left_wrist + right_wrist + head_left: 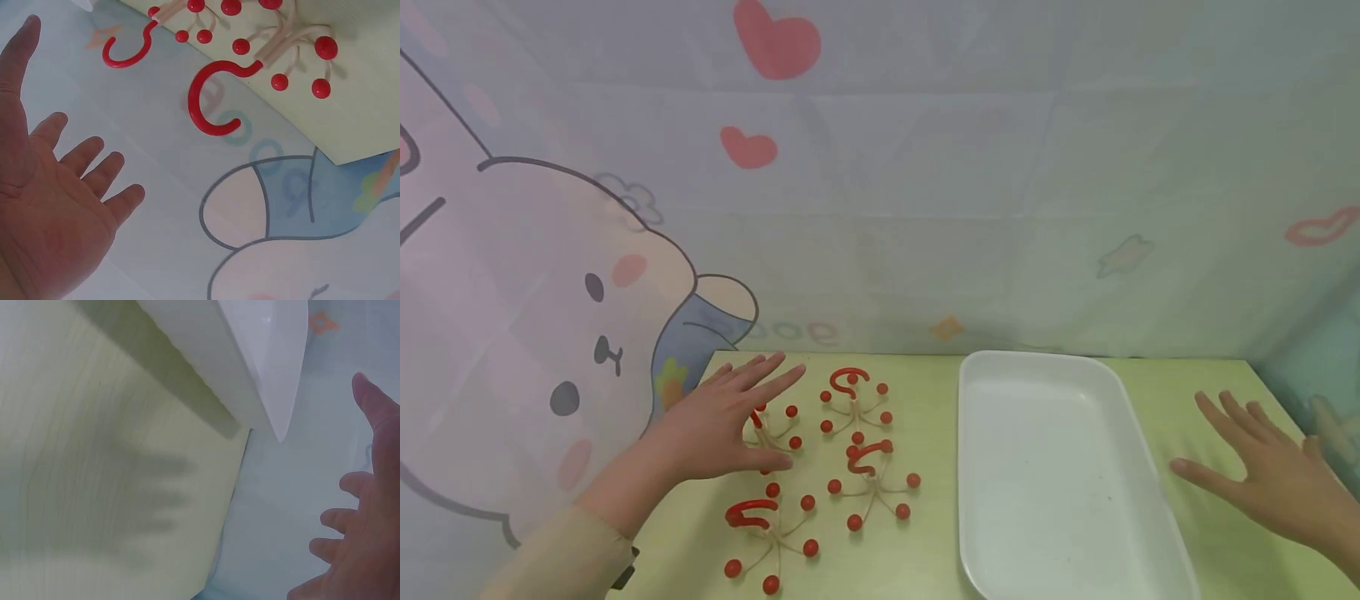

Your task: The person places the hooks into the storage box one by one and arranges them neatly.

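Note:
Several hooked racks stand on the left of the table, each with a red hook on top and cream prongs tipped with red balls. My left hand (pixel 718 429) is spread over the rear left rack (pixel 763 433), partly hiding it, and grips nothing. To its right are a rear rack (pixel 854 408) and a middle rack (pixel 872 479); nearer me is a front rack (pixel 772 537). In the left wrist view, red hooks (pixel 195 100) point away from the palm. My right hand (pixel 1270 475) hovers with spread fingers to the right of a white tray (pixel 966 467), holding nothing.
The tray lies lengthwise on the light green table (pixel 932 400), right of the racks, its inside bare apart from tiny specks. Behind the table's back edge hangs a printed cloth (pixel 925 208) with hearts and a cartoon rabbit. The right hand's shadow (pixel 156 494) falls on the tabletop.

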`<state>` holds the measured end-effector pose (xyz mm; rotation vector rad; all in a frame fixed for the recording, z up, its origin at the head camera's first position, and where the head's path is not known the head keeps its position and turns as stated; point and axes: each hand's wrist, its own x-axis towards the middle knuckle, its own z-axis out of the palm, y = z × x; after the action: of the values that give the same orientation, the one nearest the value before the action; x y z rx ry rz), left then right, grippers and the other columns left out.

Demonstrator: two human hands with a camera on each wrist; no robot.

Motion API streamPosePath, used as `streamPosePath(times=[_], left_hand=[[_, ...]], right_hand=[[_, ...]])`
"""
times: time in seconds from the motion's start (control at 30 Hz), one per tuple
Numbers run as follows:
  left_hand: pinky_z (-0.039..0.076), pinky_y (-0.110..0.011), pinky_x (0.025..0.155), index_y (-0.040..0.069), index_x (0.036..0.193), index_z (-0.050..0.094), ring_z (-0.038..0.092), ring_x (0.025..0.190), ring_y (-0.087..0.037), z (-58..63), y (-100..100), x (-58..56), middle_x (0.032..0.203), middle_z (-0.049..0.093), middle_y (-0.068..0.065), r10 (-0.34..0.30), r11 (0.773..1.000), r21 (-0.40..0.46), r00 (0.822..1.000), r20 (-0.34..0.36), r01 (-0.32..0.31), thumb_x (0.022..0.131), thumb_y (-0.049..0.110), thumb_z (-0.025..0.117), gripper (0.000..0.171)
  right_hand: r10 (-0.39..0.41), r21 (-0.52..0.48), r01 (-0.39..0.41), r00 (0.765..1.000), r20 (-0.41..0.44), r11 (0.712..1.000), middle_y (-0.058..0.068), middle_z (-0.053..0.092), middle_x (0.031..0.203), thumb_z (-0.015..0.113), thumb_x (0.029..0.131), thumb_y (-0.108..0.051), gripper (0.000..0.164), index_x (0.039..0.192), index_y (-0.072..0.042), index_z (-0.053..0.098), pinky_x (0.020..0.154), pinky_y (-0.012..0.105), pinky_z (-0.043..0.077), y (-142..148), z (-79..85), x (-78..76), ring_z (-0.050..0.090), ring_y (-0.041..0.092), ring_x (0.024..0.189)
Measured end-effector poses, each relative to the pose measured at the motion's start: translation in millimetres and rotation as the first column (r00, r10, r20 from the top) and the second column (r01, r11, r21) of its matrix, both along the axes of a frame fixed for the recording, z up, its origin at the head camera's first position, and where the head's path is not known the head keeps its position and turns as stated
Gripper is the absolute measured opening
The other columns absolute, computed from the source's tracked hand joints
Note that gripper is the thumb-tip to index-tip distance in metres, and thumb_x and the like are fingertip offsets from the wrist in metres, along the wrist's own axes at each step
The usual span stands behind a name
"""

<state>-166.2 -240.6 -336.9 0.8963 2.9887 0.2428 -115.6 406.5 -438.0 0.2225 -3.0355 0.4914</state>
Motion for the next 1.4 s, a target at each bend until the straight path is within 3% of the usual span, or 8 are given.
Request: streamPosePath(times=[0.27, 0.4, 0.6, 0.77, 1.03, 1.13, 1.27, 1.4], left_hand=[[0.028, -0.067, 0.125, 0.029, 0.168, 0.037, 0.038, 0.155, -0.041, -7.6, 21, -3.5, 0.172, 0.035, -0.011, -0.025, 1.0, 0.003, 0.995, 0.099, 0.025, 0.082, 0.063, 0.086, 0.104], [0.042, -0.068, 0.116, 0.032, 0.164, 0.044, 0.043, 0.152, -0.04, -15.7, 33, -5.2, 0.17, 0.04, -0.007, -0.02, 1.0, 0.017, 0.991, 0.13, 0.018, 0.081, 0.062, 0.088, 0.099], [0.05, -0.061, 0.111, 0.038, 0.161, 0.048, 0.045, 0.152, -0.033, -27.7, 43, -7.8, 0.166, 0.046, 0.002, -0.01, 0.997, 0.079, 0.98, 0.197, -0.005, 0.079, 0.063, 0.089, 0.095], [0.052, -0.058, 0.111, 0.037, 0.158, 0.053, 0.049, 0.149, -0.03, -35.2, 49, -8.1, 0.161, 0.052, 0.005, -0.028, 0.989, 0.149, 0.966, 0.257, -0.01, 0.078, 0.057, 0.093, 0.091], [0.053, -0.051, 0.11, 0.031, 0.149, 0.064, 0.058, 0.139, -0.022, -44.1, 58, -11.7, 0.151, 0.061, 0.011, -0.055, 0.975, 0.22, 0.946, 0.319, -0.018, 0.084, 0.044, 0.093, 0.073], [0.056, -0.047, 0.107, 0.027, 0.145, 0.068, 0.065, 0.13, -0.019, -46.9, 60, -13.4, 0.146, 0.065, 0.01, -0.072, 0.966, 0.256, 0.937, 0.343, -0.02, 0.085, 0.04, 0.092, 0.066], [0.059, -0.045, 0.103, 0.022, 0.141, 0.07, 0.07, 0.12, -0.019, -50.1, 64, -15.9, 0.135, 0.071, 0.008, -0.103, 0.955, 0.297, 0.93, 0.352, -0.006, 0.087, 0.036, 0.092, 0.06], [0.06, -0.042, 0.101, 0.021, 0.137, 0.073, 0.071, 0.117, -0.017, -53.7, 65, -18.4, 0.128, 0.074, 0.008, -0.118, 0.951, 0.31, 0.926, 0.36, 0.001, 0.088, 0.032, 0.091, 0.053]], right_hand=[[0.042, -0.156, -0.029, 0.996, 0.085, 0.987, 0.039, 0.007, 0.17, 0.068, 0.105, -0.043, 0.097, 0.171, -0.006, 0.008, 0.106, 0.091, 0.011, -1, -5.2, 0.4, 0.004, 0.062, 0.156], [0.051, -0.21, -0.028, 0.993, 0.104, 0.977, 0.04, 0.016, 0.169, 0.069, 0.105, -0.041, 0.096, 0.171, -0.005, 0.01, 0.107, 0.086, 0.022, -2, -9.4, 3.7, 0.017, 0.067, 0.151], [0.02, -0.179, 0.012, 0.984, 0.176, 0.984, 0.044, 0.034, 0.158, 0.065, 0.107, -0.045, 0.092, 0.17, 0.0, 0.015, 0.094, 0.079, 0.044, -2, -14.4, 4.0, 0.044, 0.07, 0.133], [0.011, -0.201, 0.042, 0.966, 0.258, 0.979, 0.041, 0.036, 0.159, 0.058, 0.11, -0.047, 0.086, 0.167, 0.004, 0.019, 0.086, 0.073, 0.053, 0, -17.6, 0.4, 0.05, 0.065, 0.133], [0.075, -0.399, 0.093, 0.919, 0.387, 0.912, 0.044, 0.037, 0.157, 0.048, 0.115, -0.039, 0.077, 0.163, 0.013, 0.018, 0.086, 0.04, 0.065, 4, -24.3, -4.1, 0.057, 0.056, 0.131], [0.096, -0.457, 0.123, 0.899, 0.427, 0.881, 0.044, 0.035, 0.158, 0.046, 0.116, -0.039, 0.076, 0.163, 0.014, 0.019, 0.089, 0.041, 0.065, 5, -26.2, -4.4, 0.059, 0.053, 0.132], [0.127, -0.526, 0.147, 0.884, 0.45, 0.838, 0.041, 0.035, 0.16, 0.047, 0.116, -0.038, 0.073, 0.163, 0.012, 0.023, 0.09, 0.037, 0.064, 7, -30.4, -1.7, 0.069, 0.015, 0.123], [0.177, -0.594, 0.151, 0.872, 0.457, 0.79, 0.041, 0.037, 0.16, 0.047, 0.116, -0.033, 0.067, 0.16, 0.014, 0.027, 0.09, 0.036, 0.065, 8, -36.5, -0.4, 0.059, -0.015, 0.111]])
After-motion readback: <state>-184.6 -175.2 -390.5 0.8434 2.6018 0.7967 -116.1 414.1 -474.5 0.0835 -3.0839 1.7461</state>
